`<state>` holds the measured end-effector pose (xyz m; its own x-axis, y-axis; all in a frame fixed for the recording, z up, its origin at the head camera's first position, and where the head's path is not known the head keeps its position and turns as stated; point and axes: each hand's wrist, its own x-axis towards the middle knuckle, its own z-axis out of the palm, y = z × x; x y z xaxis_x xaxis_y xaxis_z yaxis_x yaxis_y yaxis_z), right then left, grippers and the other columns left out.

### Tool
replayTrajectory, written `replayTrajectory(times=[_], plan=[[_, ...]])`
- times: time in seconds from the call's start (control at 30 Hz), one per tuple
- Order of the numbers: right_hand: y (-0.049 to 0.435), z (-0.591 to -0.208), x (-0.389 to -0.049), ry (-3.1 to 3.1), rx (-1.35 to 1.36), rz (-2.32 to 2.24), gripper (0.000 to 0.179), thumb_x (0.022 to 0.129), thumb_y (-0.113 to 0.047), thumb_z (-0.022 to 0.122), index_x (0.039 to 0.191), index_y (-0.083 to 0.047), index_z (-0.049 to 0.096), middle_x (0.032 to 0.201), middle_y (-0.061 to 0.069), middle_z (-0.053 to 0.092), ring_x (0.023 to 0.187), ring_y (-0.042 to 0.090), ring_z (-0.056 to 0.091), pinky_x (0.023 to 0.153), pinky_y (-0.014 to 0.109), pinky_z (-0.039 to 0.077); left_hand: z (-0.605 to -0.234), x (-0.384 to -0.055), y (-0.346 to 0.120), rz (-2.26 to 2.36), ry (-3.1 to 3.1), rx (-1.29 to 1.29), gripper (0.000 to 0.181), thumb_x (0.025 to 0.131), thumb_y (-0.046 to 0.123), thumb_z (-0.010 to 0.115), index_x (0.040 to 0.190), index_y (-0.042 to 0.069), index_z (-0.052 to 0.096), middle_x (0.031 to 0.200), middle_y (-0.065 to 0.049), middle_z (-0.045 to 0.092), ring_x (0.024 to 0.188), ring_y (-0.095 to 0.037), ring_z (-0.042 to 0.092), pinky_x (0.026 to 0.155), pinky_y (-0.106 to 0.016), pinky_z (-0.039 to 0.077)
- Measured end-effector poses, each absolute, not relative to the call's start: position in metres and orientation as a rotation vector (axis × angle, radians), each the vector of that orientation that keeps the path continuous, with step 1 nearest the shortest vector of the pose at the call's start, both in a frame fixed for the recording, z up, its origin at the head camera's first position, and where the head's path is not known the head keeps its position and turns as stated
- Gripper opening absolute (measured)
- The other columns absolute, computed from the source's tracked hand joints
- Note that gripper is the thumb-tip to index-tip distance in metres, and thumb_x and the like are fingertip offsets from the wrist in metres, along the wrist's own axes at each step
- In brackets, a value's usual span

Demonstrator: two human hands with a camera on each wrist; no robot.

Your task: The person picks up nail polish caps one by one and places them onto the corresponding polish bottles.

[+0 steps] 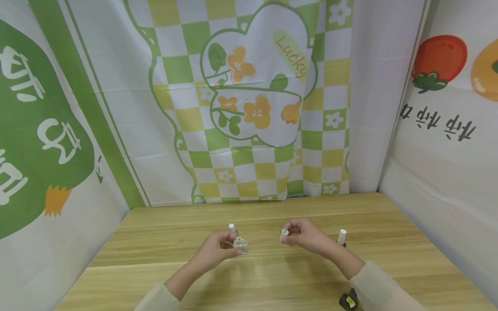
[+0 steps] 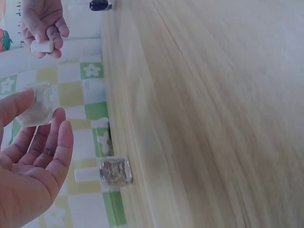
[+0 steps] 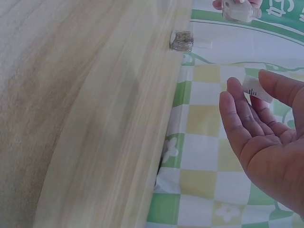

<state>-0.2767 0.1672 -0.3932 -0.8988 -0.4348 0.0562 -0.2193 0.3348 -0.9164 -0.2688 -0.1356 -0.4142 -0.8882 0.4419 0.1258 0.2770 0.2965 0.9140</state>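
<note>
I see the left hand (image 1: 214, 251) pinching a glass bottle (image 1: 241, 246) above the worktop (image 1: 280, 285) and, apart from it, the right hand (image 1: 309, 235) pinching a white cap (image 1: 284, 236), with a speckled, white-capped bottle (image 2: 115, 172) standing toward the far edge.

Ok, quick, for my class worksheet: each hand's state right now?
Left hand: holding an uncapped bottle.
Right hand: holding a white cap.

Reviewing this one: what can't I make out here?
- Head: most of the dark bottle, behind the right forearm.
- Head: most of the glitter bottle, behind the left hand.
- Left wrist: marking on the clear bottle, too blurred.
- Right wrist: print on the white cap, too small; left hand, cut off by the top edge.
</note>
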Motion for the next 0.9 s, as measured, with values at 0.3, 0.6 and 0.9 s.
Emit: replayTrajectory(times=[0.3, 0.6, 0.9], plan=[[0.169, -0.389, -0.269, 2.38, -0.629, -1.619, 0.023, 0.091, -0.012, 0.068, 0.107, 0.004, 0.061, 0.099, 0.008, 0.066, 0.094, 0.022, 0.063, 0.081, 0.04, 0.055, -0.409, -0.261, -0.125, 1.742, 2.353, 0.678, 0.029, 0.083, 0.006, 0.075, 0.105, -0.007, 0.061, 0.098, -0.009, 0.067, 0.085, -0.02, 0.064, 0.074, -0.029, 0.056], [0.169, -0.382, -0.258, 2.361, -0.65, -1.631, 0.019, 0.091, -0.011, 0.068, 0.104, 0.003, 0.062, 0.099, 0.009, 0.064, 0.093, 0.023, 0.062, 0.082, 0.034, 0.054, -0.406, -0.254, -0.116, 1.726, 2.326, 0.712, 0.028, 0.084, 0.01, 0.075, 0.105, -0.003, 0.062, 0.098, -0.008, 0.067, 0.086, -0.021, 0.064, 0.076, -0.029, 0.056], [0.167, -0.375, -0.246, 2.369, -0.65, -1.615, 0.026, 0.09, -0.016, 0.07, 0.109, 0.0, 0.063, 0.098, 0.009, 0.064, 0.091, 0.023, 0.063, 0.08, 0.035, 0.055, -0.404, -0.245, -0.106, 1.729, 2.331, 0.702, 0.026, 0.083, 0.01, 0.076, 0.103, -0.001, 0.062, 0.095, -0.006, 0.066, 0.084, -0.021, 0.062, 0.071, -0.027, 0.055]])
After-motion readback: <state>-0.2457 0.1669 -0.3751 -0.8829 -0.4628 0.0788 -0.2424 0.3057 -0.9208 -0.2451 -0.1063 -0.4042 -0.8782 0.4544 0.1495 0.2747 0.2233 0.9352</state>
